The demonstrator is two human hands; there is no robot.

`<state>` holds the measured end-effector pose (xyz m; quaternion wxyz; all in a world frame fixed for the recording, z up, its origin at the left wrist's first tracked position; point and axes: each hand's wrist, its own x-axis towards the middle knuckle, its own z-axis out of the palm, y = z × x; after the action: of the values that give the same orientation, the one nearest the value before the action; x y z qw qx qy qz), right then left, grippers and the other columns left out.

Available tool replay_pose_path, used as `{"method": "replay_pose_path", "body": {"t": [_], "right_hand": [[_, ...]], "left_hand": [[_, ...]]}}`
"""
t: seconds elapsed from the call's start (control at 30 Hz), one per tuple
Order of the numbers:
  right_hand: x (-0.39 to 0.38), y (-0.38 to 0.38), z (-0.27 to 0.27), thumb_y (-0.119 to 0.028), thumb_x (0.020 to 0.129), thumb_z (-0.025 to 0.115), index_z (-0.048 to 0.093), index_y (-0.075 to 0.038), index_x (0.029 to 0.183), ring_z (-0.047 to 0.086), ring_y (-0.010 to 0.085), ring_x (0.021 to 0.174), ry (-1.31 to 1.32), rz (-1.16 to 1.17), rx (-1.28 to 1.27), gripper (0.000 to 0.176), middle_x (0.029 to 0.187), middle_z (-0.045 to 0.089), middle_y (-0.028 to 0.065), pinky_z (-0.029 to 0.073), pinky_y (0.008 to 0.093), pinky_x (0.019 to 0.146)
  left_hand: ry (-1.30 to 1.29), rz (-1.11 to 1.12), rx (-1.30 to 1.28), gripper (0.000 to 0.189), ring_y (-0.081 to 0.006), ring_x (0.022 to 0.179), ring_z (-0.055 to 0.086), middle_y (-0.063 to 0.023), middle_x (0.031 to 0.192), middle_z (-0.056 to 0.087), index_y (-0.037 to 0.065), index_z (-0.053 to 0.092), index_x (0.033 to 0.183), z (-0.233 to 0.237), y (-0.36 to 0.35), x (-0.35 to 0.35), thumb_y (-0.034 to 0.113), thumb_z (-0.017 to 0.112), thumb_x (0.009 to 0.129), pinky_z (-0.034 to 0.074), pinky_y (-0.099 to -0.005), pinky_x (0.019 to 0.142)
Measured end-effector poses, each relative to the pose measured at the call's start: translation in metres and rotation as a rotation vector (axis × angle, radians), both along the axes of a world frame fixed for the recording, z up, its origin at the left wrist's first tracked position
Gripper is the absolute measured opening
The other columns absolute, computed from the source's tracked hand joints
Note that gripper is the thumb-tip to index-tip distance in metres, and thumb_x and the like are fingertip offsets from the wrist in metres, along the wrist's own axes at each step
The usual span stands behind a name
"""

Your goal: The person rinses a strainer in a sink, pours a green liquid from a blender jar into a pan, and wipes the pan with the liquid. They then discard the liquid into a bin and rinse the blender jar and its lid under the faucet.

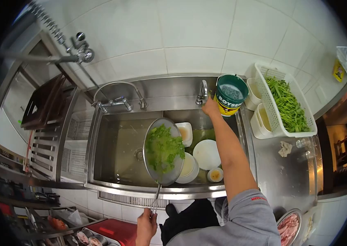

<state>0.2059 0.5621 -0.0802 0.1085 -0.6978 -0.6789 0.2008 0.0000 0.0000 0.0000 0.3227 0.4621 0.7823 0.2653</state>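
My left hand (146, 224) is closed round the wire handle of a mesh strainer (151, 141). Chopped leafy greens (165, 149) lie in the strainer, which is over the left part of the sink (120, 135). My right hand (211, 107) reaches to the back rim, at the base of the faucet (202, 93) and beside a green and yellow bucket (231, 92). Its fingers look bunched, but what they grip is hidden. White bowls (187, 168), a white plate (206, 154) and a small cup (215, 175) stand in the sink's right part.
A white basket (272, 107) of long green stems (287, 107) stands right of the sink near white containers (260, 121). A crumpled cloth (285, 149) lies on the steel counter (280, 176). Raw meat (289, 227) fills a bowl at lower right. A second tap (120, 103) stands back left.
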Motion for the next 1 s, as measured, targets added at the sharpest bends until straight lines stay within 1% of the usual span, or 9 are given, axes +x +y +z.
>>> {"method": "replay_pose_path", "body": {"t": [0.03, 0.07, 0.1, 0.37, 0.5, 0.7, 0.83, 0.9, 1.0], "right_hand": [[-0.006, -0.018, 0.000, -0.025, 0.076, 0.075, 0.012, -0.019, 0.155, 0.062, 0.0370, 0.108, 0.004, -0.026, -0.004, 0.100, 0.123, 0.061, 0.0241, 0.048, 0.0440, 0.097], [-0.010, -0.037, 0.002, -0.025, 0.076, 0.075, 0.016, -0.017, 0.154, 0.063, 0.0374, 0.106, 0.005, -0.052, -0.006, 0.098, 0.121, 0.061, 0.0234, 0.049, 0.0446, 0.096], [-0.005, 0.068, 0.016, -0.024, 0.079, 0.071, 0.017, -0.013, 0.153, 0.064, 0.0375, 0.106, 0.029, -0.047, 0.077, 0.092, 0.118, 0.063, 0.0237, 0.050, 0.0443, 0.094], [0.005, 0.048, -0.018, -0.023, 0.088, 0.061, 0.035, -0.003, 0.144, 0.070, 0.0342, 0.094, -0.179, 0.049, 0.110, 0.065, 0.103, 0.070, 0.0182, 0.057, 0.0451, 0.080], [0.006, -0.016, -0.037, -0.033, 0.087, 0.061, 0.056, 0.001, 0.122, 0.070, 0.0310, 0.092, -0.387, 0.222, -0.073, 0.049, 0.106, 0.068, 0.0188, 0.056, 0.0430, 0.080], [-0.002, 0.043, -0.170, -0.028, 0.090, 0.057, 0.060, -0.005, 0.124, 0.066, 0.0339, 0.104, 0.023, 0.650, -0.425, 0.041, 0.111, 0.067, 0.0179, 0.054, 0.0428, 0.084], [-0.004, 0.045, -0.183, -0.024, 0.087, 0.060, 0.066, -0.002, 0.101, 0.067, 0.0294, 0.090, 0.594, 0.317, -0.689, 0.027, 0.098, 0.068, 0.0169, 0.054, 0.0409, 0.077], [-0.015, 0.005, -0.109, -0.022, 0.086, 0.060, 0.066, -0.001, 0.089, 0.066, 0.0264, 0.079, 0.972, -0.209, -0.851, 0.022, 0.084, 0.069, 0.0149, 0.053, 0.0394, 0.072], [-0.011, 0.023, -0.113, -0.024, 0.095, 0.047, 0.061, -0.005, 0.109, 0.062, 0.0227, 0.087, 0.861, -0.048, -0.654, 0.028, 0.102, 0.067, 0.0106, 0.049, 0.0374, 0.077]], "left_hand": [[-0.015, 0.023, -0.052, 0.020, -0.0407, 0.057, 0.060, -0.0217, 0.064, 0.057, 0.002, 0.046, 0.084, 0.008, -0.022, 0.002, 0.003, 0.066, 0.085, 0.044, -0.0459, 0.051], [0.021, -0.011, -0.033, 0.020, -0.0222, 0.048, 0.064, -0.0129, 0.056, 0.060, 0.002, 0.045, 0.082, 0.011, -0.044, 0.001, -0.002, 0.065, 0.086, 0.047, -0.0333, 0.043], [0.049, 0.029, 0.013, 0.020, -0.0220, 0.048, 0.064, -0.0129, 0.055, 0.060, 0.002, 0.045, 0.081, -0.008, 0.063, 0.015, -0.002, 0.065, 0.086, 0.047, -0.0329, 0.043], [0.039, 0.084, -0.067, 0.020, -0.0210, 0.046, 0.064, -0.0122, 0.054, 0.060, 0.001, 0.045, 0.080, 0.031, 0.088, 0.037, -0.003, 0.064, 0.085, 0.046, -0.0312, 0.042], [0.138, 0.026, -0.052, 0.019, -0.0335, 0.055, 0.062, -0.0180, 0.062, 0.059, 0.000, 0.046, 0.081, 0.011, 0.085, 0.024, -0.001, 0.064, 0.085, 0.045, -0.0405, 0.049], [0.168, 0.040, -0.109, 0.017, -0.0475, 0.068, 0.058, -0.0244, 0.074, 0.059, -0.002, 0.046, 0.082, 0.031, 0.094, 0.032, 0.002, 0.062, 0.086, 0.044, -0.0521, 0.060], [0.175, 0.083, -0.108, 0.014, -0.0483, 0.069, 0.057, -0.0248, 0.075, 0.059, -0.002, 0.047, 0.084, 0.026, 0.084, 0.036, 0.001, 0.060, 0.088, 0.043, -0.0537, 0.060], [0.190, 0.094, -0.123, 0.013, -0.0485, 0.071, 0.057, -0.0248, 0.077, 0.059, -0.002, 0.048, 0.085, 0.027, 0.077, 0.036, 0.002, 0.060, 0.088, 0.043, -0.0545, 0.061], [0.194, 0.083, -0.180, 0.010, -0.0487, 0.076, 0.059, -0.0248, 0.083, 0.060, -0.001, 0.048, 0.088, 0.028, 0.075, 0.036, 0.003, 0.057, 0.090, 0.044, -0.0560, 0.062]]}}
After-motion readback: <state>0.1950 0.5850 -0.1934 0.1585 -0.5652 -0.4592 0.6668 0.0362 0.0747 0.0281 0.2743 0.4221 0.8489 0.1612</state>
